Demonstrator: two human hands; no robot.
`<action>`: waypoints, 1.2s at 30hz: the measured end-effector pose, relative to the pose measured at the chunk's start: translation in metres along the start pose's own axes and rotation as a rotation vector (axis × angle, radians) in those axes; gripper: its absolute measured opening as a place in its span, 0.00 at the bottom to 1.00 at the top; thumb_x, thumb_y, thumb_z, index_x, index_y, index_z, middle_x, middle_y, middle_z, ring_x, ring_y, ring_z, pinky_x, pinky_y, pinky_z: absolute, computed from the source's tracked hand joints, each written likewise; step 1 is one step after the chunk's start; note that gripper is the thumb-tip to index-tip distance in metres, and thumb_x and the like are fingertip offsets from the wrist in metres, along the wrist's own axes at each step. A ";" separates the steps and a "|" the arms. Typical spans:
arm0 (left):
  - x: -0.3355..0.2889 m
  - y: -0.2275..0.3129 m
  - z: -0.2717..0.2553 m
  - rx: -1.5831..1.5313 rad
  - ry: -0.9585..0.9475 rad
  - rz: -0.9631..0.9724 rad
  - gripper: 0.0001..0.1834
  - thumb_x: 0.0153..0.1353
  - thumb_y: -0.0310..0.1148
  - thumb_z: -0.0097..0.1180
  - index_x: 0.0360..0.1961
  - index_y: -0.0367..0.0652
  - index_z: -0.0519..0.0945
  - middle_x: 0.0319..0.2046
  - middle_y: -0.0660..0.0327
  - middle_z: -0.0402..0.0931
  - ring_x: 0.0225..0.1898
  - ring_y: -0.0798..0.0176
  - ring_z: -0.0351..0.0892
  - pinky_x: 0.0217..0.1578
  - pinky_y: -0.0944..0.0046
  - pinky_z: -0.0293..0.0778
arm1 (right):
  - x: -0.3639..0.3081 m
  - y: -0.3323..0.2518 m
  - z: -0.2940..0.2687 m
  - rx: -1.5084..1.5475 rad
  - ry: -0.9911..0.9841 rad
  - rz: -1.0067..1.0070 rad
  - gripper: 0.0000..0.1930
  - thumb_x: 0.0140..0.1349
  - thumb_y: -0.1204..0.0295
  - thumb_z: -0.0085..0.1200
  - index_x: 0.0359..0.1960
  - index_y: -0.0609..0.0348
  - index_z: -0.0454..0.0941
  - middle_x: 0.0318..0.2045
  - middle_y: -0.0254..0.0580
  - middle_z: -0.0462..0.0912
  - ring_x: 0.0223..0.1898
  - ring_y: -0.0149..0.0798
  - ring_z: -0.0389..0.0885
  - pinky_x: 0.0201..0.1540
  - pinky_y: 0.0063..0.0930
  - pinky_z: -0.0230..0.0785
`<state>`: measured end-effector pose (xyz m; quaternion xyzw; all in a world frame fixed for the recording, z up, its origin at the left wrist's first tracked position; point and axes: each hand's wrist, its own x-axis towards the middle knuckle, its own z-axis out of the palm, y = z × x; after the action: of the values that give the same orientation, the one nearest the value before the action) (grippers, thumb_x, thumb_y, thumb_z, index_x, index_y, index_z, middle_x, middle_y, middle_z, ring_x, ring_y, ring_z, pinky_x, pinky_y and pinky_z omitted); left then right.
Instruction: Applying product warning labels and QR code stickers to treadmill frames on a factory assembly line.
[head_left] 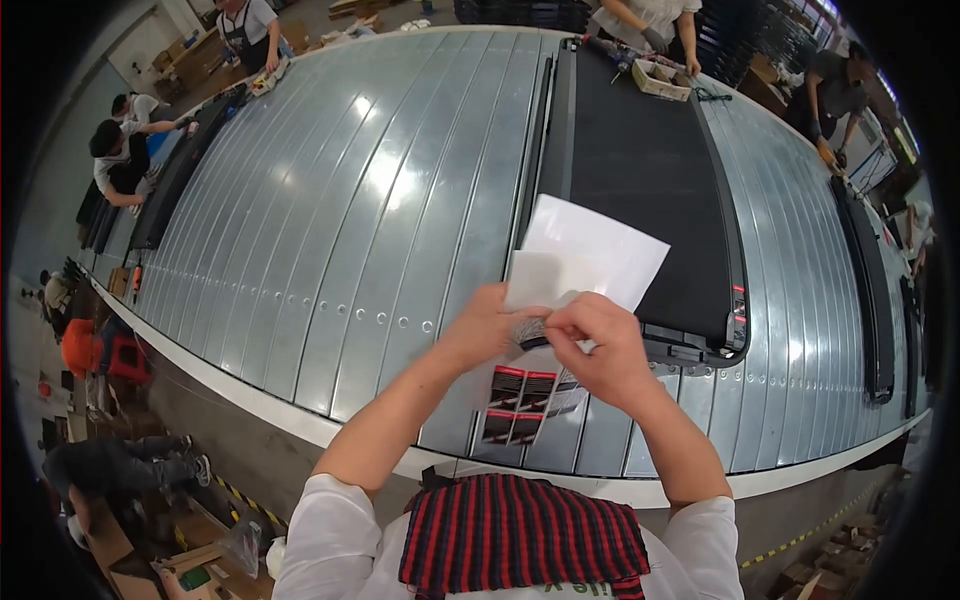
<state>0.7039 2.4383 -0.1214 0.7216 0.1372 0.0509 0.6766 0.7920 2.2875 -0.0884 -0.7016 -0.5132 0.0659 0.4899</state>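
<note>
Over the near edge of the conveyor, both my hands hold a sheet of labels. The white sheet (pixel 590 250) sticks up beyond my fingers, looking like two overlapping pieces. Below my hands its curled lower part hangs down with black and red printed labels (pixel 520 400). My left hand (pixel 485 328) grips the sheet's left side, its fingers partly hidden by the paper. With thumb and fingers together, my right hand (pixel 600 345) pinches at the sheet's curled edge; what lies between the fingertips is too small to tell. Just beyond sits a long black treadmill deck (pixel 640 190).
Metal slats (pixel 330 220) form the conveyor's top. A small tray (pixel 662 80) with tools lies at the deck's far end. Other black frames lie at left (pixel 190 165) and right (pixel 865 290). Several people work around the edges; cardboard boxes (pixel 190 560) stand at lower left.
</note>
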 end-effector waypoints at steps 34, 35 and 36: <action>0.028 -0.107 -0.061 1.085 -0.325 0.374 0.07 0.44 0.25 0.47 0.27 0.42 0.74 0.44 0.58 0.70 0.41 0.57 0.72 0.41 0.59 0.67 | 0.038 0.160 0.074 0.551 0.068 1.173 0.06 0.50 0.74 0.54 0.27 0.66 0.75 0.11 0.32 0.69 0.10 0.20 0.57 0.10 0.14 0.44; 0.029 -0.108 -0.061 1.092 -0.328 0.373 0.07 0.44 0.26 0.47 0.27 0.42 0.74 0.44 0.59 0.69 0.41 0.58 0.72 0.40 0.59 0.67 | 0.038 0.160 0.074 0.549 0.070 1.174 0.06 0.50 0.74 0.54 0.27 0.66 0.75 0.11 0.32 0.69 0.10 0.20 0.57 0.10 0.14 0.44; 0.030 -0.108 -0.061 1.099 -0.330 0.372 0.07 0.44 0.26 0.47 0.28 0.42 0.74 0.44 0.59 0.69 0.41 0.58 0.72 0.40 0.59 0.66 | 0.038 0.160 0.075 0.551 0.080 1.179 0.06 0.50 0.75 0.54 0.27 0.66 0.74 0.11 0.32 0.69 0.10 0.20 0.57 0.10 0.14 0.44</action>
<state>0.7025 2.5103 -0.2268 0.9759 -0.0919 -0.0228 0.1967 0.8701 2.3650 -0.2317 -0.7161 0.0119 0.4265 0.5523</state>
